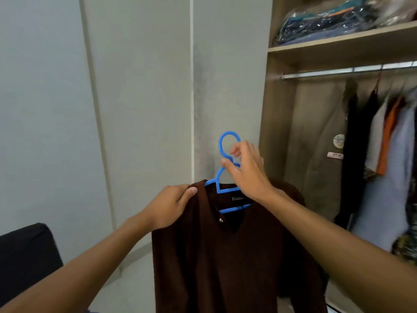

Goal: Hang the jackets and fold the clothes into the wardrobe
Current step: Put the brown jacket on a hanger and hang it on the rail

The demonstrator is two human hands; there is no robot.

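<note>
A dark brown V-neck garment hangs on a blue plastic hanger in front of me. My left hand pinches the garment's left shoulder where it sits over the hanger's end. My right hand grips the hanger's neck just below the round hook, and its wrist covers the hanger's right arm. The open wardrobe stands to the right, with a metal rail under a shelf.
Several clothes hang on the rail, among them an olive jacket nearest me. Bagged folded clothes lie on the upper shelf. A grey wall panel is straight ahead. A black seat sits at the lower left.
</note>
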